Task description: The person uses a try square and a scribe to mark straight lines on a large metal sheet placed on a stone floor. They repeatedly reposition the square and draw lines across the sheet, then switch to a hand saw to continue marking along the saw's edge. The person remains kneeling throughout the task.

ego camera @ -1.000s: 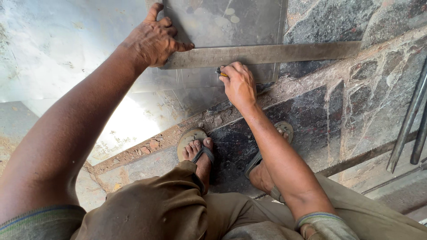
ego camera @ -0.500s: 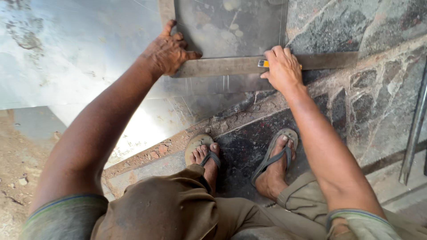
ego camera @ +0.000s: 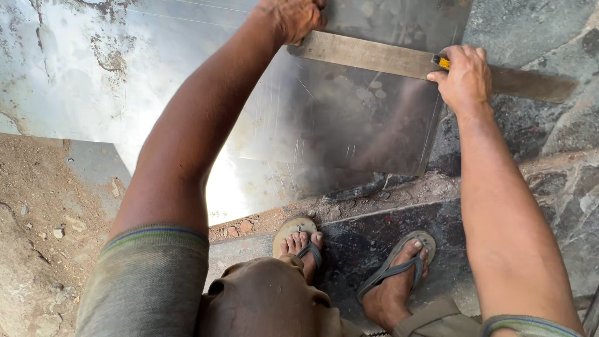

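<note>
Right hand (ego camera: 465, 78) shifted right along straightedge (ego camera: 374, 57), gripping yellow-tipped marker (ego camera: 441, 61) | left hand (ego camera: 293, 17) pressed flat on straightedge | risk: line skewed if straightedge slips on metal sheet (ego camera: 324, 125).

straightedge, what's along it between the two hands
In the head view, only bare straightedge spans between the left hand and right hand, lying across the metal sheet.
</note>
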